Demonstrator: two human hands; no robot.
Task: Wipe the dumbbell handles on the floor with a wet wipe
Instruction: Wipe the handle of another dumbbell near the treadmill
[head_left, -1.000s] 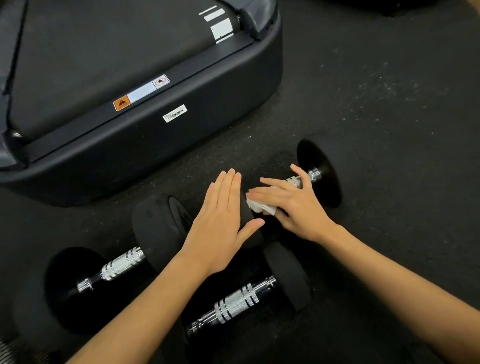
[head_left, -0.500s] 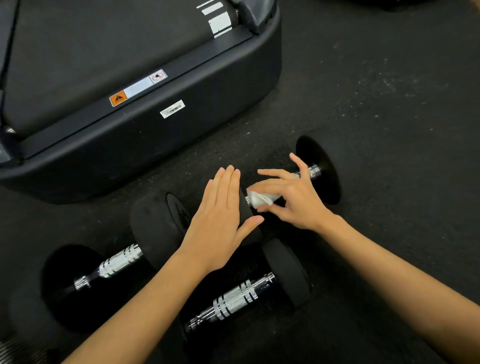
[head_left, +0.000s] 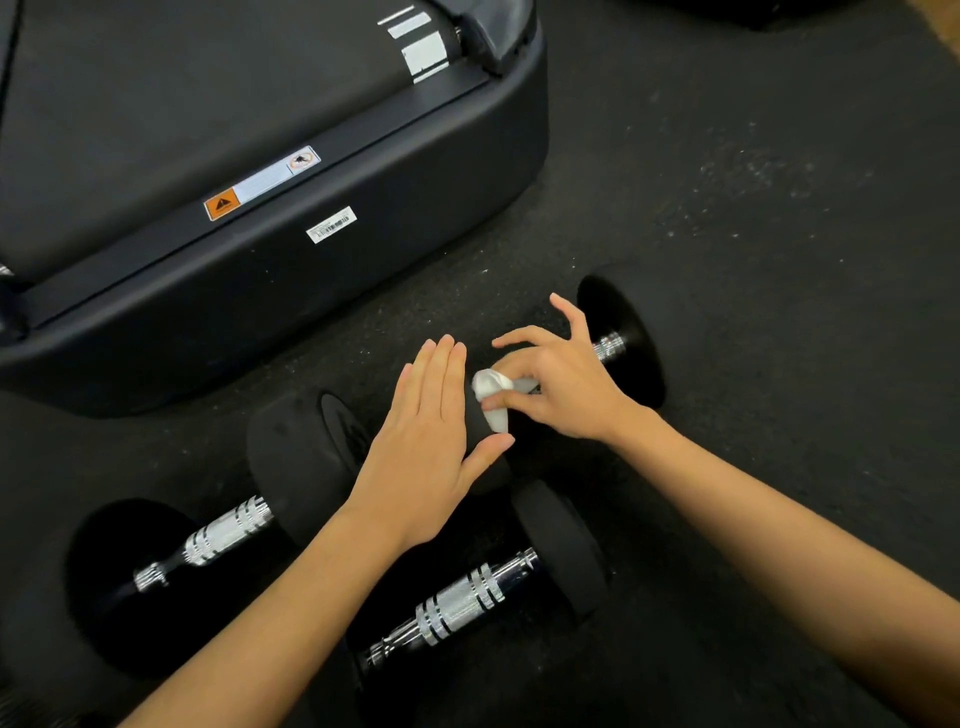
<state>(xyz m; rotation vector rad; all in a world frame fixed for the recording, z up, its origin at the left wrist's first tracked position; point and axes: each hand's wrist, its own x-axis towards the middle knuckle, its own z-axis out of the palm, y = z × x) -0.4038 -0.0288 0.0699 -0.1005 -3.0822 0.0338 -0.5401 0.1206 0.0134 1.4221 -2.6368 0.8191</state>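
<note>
Three black dumbbells with knurled silver handles lie on the dark floor. On the far dumbbell (head_left: 623, 338), my right hand (head_left: 561, 384) pinches a crumpled white wet wipe (head_left: 491, 395) against the left end of its handle, whose right end (head_left: 609, 347) shows past my fingers. My left hand (head_left: 426, 447) lies flat, fingers straight, on that dumbbell's near black weight. The left dumbbell's handle (head_left: 218, 538) and the near dumbbell's handle (head_left: 457, 605) are bare and untouched.
A large black treadmill base (head_left: 322, 260) with warning stickers fills the upper left, close behind the dumbbells. Open dark rubber floor (head_left: 779, 208) stretches to the right and far side.
My right hand has slid the wipe left along the far handle, and its fingers have lifted and spread. More of the wipe now shows. My left hand has stayed flat on the weight.
</note>
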